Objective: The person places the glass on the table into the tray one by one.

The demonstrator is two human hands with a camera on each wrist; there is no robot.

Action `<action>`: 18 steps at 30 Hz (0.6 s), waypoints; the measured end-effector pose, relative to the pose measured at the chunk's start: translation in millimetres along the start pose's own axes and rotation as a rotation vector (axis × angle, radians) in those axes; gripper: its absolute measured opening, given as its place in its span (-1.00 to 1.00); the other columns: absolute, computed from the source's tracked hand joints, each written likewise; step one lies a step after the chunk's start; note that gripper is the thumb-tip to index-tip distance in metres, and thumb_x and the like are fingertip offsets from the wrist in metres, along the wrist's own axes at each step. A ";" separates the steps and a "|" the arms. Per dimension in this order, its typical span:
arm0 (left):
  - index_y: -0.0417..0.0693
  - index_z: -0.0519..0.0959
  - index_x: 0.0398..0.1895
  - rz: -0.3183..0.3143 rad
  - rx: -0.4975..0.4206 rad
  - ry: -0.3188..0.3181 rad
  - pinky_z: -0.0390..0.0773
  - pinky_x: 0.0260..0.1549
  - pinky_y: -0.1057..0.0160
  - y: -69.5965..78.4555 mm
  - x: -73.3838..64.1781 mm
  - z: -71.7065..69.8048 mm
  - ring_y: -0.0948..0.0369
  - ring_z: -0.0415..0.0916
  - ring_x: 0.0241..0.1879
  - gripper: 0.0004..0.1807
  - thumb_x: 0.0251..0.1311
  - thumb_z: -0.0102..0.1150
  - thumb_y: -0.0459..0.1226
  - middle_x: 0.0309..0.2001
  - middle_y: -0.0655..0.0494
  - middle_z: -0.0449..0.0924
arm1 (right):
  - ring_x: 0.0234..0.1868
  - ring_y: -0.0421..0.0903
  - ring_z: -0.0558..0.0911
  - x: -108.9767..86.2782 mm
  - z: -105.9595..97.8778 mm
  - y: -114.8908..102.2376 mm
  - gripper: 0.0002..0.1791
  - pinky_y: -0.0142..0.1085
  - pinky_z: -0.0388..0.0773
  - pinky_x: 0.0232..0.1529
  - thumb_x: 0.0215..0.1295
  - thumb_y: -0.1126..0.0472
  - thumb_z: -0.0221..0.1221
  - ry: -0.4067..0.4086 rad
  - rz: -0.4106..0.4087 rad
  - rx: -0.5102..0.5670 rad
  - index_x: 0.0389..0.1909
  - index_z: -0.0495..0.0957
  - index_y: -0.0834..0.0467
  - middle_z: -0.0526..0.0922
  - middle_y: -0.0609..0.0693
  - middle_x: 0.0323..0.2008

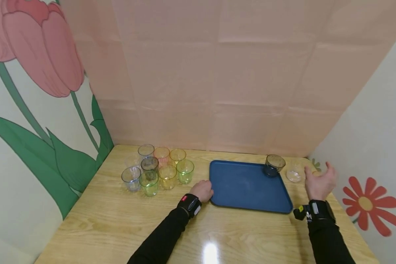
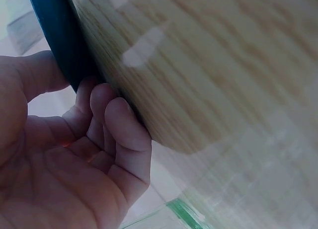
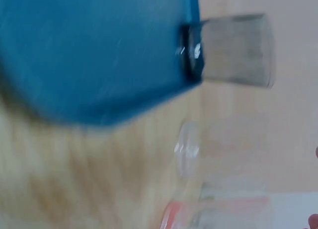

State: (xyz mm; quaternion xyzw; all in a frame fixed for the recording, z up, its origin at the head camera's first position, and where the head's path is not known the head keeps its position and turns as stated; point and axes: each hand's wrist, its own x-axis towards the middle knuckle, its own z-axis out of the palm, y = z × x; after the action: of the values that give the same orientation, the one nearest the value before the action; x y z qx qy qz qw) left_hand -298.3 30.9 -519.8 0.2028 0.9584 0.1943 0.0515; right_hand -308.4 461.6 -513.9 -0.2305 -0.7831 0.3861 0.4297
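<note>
A blue tray (image 1: 247, 190) lies on the table in front of the person. The left hand (image 1: 202, 190) grips its left edge; in the left wrist view the thumb is on one side of the rim (image 2: 59, 40) and curled fingers (image 2: 126, 124) are on the other. In the tray's far right corner stands a smoky grey glass (image 1: 275, 163), also seen in the right wrist view (image 3: 236, 50). Just right of the tray is a clear glass (image 1: 294, 175). The right hand (image 1: 320, 183) is raised beside it, thumb and fingers spread, holding nothing.
Several coloured glasses stand in a cluster at the table's left, among them a green glass (image 1: 185, 172), a yellow glass (image 1: 167, 177) and a blue glass (image 1: 131, 179). A pink-covered wall (image 1: 214, 88) closes the back, and a white flowered wall (image 1: 376, 146) borders the right.
</note>
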 end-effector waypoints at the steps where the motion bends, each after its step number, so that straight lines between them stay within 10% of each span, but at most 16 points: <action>1: -0.20 0.64 -0.34 0.004 0.001 -0.001 0.57 -0.37 0.19 0.0 0.8 -0.2 0.14 0.55 -0.41 -0.83 0.35 0.19 -0.27 -0.36 -0.01 0.64 | 0.45 0.18 0.28 1.7 -2.2 3.2 -0.19 0.01 0.13 0.47 0.25 0.06 0.36 -0.004 0.007 -0.021 0.48 0.31 0.15 0.34 0.21 0.43; 10: -0.19 0.63 -0.33 -0.002 -0.005 -0.009 0.53 -0.43 0.21 -0.6 0.9 -0.9 0.16 0.52 -0.43 -0.83 0.36 0.18 -0.27 -0.36 0.00 0.63 | 0.52 0.35 0.02 8.4 -16.6 26.4 0.18 0.22 -0.02 0.49 0.20 -0.15 0.39 -0.205 0.139 -0.200 0.60 -0.08 0.28 -0.02 0.39 0.54; 18: -0.21 0.63 -0.29 -0.009 -0.009 -0.026 0.54 -0.42 0.21 0.6 1.8 -0.5 0.14 0.54 -0.42 -0.83 0.36 0.17 -0.26 -0.35 -0.01 0.62 | 0.52 0.34 0.05 12.8 -18.5 36.7 0.21 0.23 0.09 0.45 0.24 -0.18 0.33 -0.287 0.337 -0.156 0.63 -0.22 0.19 -0.07 0.36 0.56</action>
State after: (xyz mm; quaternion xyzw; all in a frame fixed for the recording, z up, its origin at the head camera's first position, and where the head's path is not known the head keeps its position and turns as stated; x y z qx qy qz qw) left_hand -299.8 32.0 -519.1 0.2009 0.9576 0.1960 0.0657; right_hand -298.3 499.9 -530.9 -0.3332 -0.8140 0.4197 0.2241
